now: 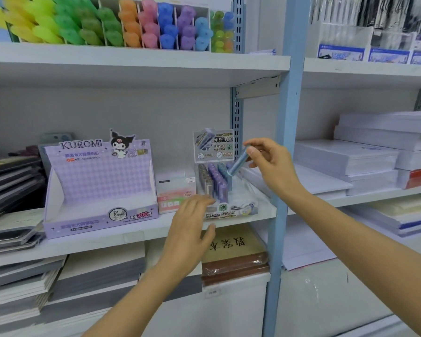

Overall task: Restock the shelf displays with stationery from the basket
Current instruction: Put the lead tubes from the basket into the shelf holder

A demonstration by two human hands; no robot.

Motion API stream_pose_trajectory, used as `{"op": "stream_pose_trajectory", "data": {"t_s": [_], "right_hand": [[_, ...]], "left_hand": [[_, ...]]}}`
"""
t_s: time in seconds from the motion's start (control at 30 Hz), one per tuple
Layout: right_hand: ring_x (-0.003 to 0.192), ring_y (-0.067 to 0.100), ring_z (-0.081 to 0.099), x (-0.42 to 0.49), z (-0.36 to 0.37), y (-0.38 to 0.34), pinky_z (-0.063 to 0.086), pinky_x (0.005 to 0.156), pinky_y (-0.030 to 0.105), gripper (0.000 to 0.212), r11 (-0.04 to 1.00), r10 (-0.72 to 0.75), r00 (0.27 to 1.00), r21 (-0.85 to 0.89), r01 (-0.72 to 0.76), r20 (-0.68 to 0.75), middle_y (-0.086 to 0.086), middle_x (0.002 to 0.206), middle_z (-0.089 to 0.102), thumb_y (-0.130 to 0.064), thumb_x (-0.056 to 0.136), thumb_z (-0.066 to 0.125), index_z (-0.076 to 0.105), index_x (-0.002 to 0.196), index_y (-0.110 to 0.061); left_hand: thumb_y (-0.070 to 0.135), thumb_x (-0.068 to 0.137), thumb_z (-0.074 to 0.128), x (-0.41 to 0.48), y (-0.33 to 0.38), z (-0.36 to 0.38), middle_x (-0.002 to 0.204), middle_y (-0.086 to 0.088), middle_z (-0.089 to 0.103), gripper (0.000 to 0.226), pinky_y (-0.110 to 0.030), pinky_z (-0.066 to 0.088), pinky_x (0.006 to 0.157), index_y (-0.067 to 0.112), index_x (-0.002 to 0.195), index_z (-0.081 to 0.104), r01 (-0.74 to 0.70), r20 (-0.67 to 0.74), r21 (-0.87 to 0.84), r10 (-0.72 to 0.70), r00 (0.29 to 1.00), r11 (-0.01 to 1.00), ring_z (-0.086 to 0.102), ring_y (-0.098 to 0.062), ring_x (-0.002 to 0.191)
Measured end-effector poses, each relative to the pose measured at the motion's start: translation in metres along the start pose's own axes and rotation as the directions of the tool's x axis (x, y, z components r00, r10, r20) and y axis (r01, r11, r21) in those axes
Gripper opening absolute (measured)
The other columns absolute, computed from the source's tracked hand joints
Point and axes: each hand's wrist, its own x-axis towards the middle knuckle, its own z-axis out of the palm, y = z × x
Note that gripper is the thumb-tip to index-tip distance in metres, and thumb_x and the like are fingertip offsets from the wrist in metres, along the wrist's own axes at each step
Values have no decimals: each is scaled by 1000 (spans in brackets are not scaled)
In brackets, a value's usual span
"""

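Left hand [192,228], spread and empty, perhaps touches the clear display [238,210]; right hand [270,164] pinches a blue tube [237,161] above it, near the "KUROMI" box [100,181].

a stationery shop: white shelves [136,57] hold highlighter racks [122,23], a retail display box [99,186] and paper stacks [374,154].

Purple box [100,186]: "KUROMI" on header; "2B 0.5mm" and "200" on front lip. Clear lead display [225,190]: "0.5 2B" on green tag. Pink box [175,193]: "HB".
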Motion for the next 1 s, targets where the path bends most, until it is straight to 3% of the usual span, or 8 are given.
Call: {"op": "stream_pose_trajectory", "data": {"t_s": [0.07,0.13,0.5,0.63,0.8,0.9,1.0], "right_hand": [[80,16,65,2,2,9,56,70,18,14,997,9,1000,-74,-8,12,5,93,67,-8,95,57,66,105,-12],[83,17,65,2,8,20,56,72,19,16,988,18,998,-152,-10,53,6,92,68,-8,95,58,67,107,-8],[75,13,61,11,18,37,43,68,14,13,893,28,935,-429,136,354,-1,86,66,-13,96,56,67,103,-10],[74,12,62,7,25,41,51,72,19,17,925,18,960,-368,89,278,-1,88,64,-13,93,60,60,110,-15],[78,12,61,-8,30,55,52,73,26,8,923,-9,984,-378,77,179,-1,90,65,-13,89,66,64,98,-14],[82,13,60,-15,31,60,49,74,23,15,931,-8,983,-357,74,183,4,95,66,-11,90,64,67,106,-12],[91,13,60,-24,27,55,52,85,29,23,916,-24,982,-389,97,190,4,105,66,-13,92,62,66,115,-11]], "left_hand": [[28,98,52,-4,-5,6,158,7,22,59,-18,0,116,20,150,27,-20,107,79,11,994,997,9,-11,147],[34,99,48,-6,-9,11,162,9,8,67,-17,-8,114,23,154,11,-36,146,145,15,989,989,-4,-8,148],[30,98,49,-7,-15,22,161,8,9,70,-17,-12,113,24,154,6,-79,110,202,58,992,976,-6,-9,148],[29,97,50,-7,-16,24,160,7,12,70,-17,-12,112,23,154,10,-70,102,200,51,993,977,-4,-10,148],[26,96,53,-6,-17,25,158,7,17,69,-13,-15,109,23,153,14,-81,106,212,60,993,974,-1,-10,148],[26,96,53,-5,-17,27,157,6,19,67,-17,-8,114,22,152,16,-73,95,214,53,994,974,2,-11,148],[27,96,52,-6,-16,26,158,4,17,69,-22,-2,118,20,153,14,-77,118,215,52,992,974,1,-13,148]]}}
